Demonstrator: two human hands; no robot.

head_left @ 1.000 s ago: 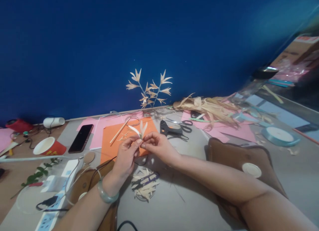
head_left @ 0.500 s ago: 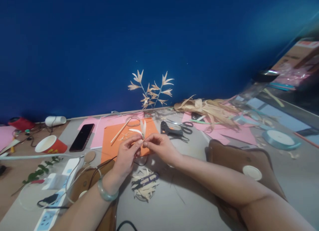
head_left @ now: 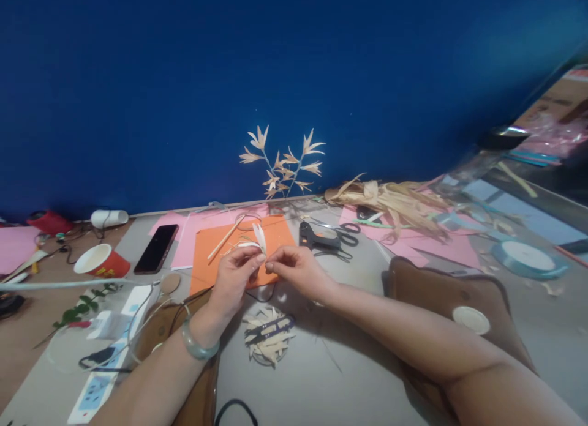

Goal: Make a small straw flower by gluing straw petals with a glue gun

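Observation:
A small pale husk flower [head_left: 260, 235] with narrow pointed petals is pinched between the thumb and fingertips of my left hand [head_left: 233, 278], which wears a jade-coloured bangle. Close beside its base, the thumb and forefinger of my right hand [head_left: 302, 272] are pressed together; whatever lies between them is too small to make out. Both hands hover over the front edge of an orange sheet [head_left: 201, 264]. Nearer to me, thread snips [head_left: 270, 330] lie across a round dish heaped with cut husk pieces [head_left: 273, 351].
Behind stand stems of husk flowers [head_left: 307, 149]. A glue gun [head_left: 316, 237], scissors [head_left: 350, 234] and a husk bundle [head_left: 383, 196] lie right of the orange sheet. To the left are a phone [head_left: 157, 248], a paper cup [head_left: 105, 262] and a power strip [head_left: 94, 392] with cables.
The flower's petals have tipped a little left and lower in my left fingers. Both hands stay close together, and the whole view has shifted slightly.

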